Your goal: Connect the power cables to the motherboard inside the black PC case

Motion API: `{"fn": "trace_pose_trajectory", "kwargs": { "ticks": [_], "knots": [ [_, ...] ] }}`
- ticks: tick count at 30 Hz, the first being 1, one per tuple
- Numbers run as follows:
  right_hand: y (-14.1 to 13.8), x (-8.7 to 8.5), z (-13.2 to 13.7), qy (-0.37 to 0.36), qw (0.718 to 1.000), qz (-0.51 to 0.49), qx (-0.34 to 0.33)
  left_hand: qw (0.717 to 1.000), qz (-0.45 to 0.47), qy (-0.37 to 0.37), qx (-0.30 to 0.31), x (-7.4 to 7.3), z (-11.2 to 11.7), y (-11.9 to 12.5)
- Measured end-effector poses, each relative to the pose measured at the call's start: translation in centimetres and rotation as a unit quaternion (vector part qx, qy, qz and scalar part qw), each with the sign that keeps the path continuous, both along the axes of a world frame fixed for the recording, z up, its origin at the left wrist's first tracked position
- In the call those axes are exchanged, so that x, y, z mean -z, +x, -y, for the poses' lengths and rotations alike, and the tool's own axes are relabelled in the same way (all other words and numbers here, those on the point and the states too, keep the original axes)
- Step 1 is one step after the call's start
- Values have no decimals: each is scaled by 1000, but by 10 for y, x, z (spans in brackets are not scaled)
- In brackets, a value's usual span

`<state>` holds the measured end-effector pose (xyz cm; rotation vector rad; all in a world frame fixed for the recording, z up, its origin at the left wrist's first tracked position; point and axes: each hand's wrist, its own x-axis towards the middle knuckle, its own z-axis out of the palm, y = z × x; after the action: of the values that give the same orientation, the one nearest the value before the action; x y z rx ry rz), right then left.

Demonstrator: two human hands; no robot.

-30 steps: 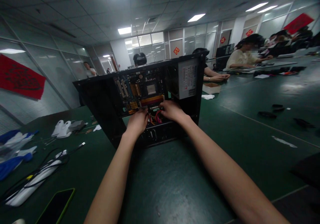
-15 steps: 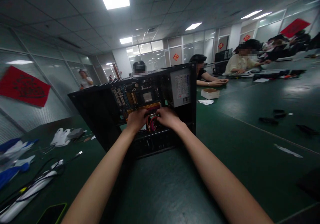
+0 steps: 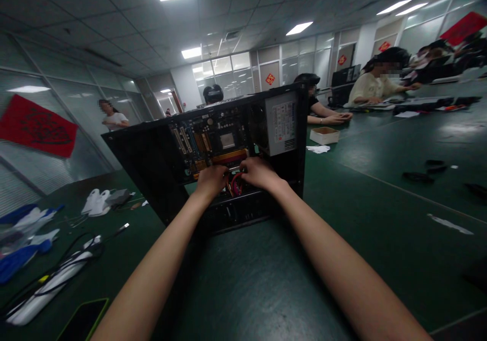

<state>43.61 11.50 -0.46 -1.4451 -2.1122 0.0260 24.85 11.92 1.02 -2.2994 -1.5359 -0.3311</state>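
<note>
An open black computer case (image 3: 140, 163) stands in front of me, its inside turned my way. A motherboard (image 3: 215, 123) with a square silver chip is mounted in it, and a grey power supply (image 3: 281, 128) sits at the upper right. Both my hands reach in at the board's lower edge, beside the coloured memory slots (image 3: 232, 157). My left hand (image 3: 211, 181) and my right hand (image 3: 258, 172) face each other with fingers bent closed. Whatever their fingertips grip is too small and dark to name. Red and yellow cables (image 3: 236, 184) bunch between and below the hands.
A green-edged phone (image 3: 83, 320), a white power strip (image 3: 53, 290) with black cable, and plastic bags (image 3: 23, 234) lie at left. At right are a small box (image 3: 324, 135) and black pieces (image 3: 418, 177). Other people (image 3: 375, 87) sit farther along the green table (image 3: 361, 209).
The camera view has shifted slightly. My hands stay at the same spot in the case, fingers still closed. The standing person at the back left has moved left.
</note>
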Motion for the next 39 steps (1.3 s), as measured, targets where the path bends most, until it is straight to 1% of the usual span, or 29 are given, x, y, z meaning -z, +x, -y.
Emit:
{"fn": "trace_pose_trajectory", "kwargs": {
  "ticks": [5, 16, 24, 35, 39],
  "knots": [
    [-1, -3, 3, -13, 1000, 8, -7, 1000, -7, 10, 6, 0, 0, 1],
    [-1, 1, -1, -2, 1000, 18, -16, 1000, -5, 11, -3, 0, -4, 0],
    [-1, -1, 1, 18, 999, 24, -36, 999, -15, -3, -30, -2, -2, 2],
    [-2, 1, -2, 21, 999, 34, -36, 999, -14, -23, -47, -6, -1, 6],
    [-1, 1, -2, 17, 998, 44, -40, 998, -16, -20, -52, -6, -1, 8]
  ]
}}
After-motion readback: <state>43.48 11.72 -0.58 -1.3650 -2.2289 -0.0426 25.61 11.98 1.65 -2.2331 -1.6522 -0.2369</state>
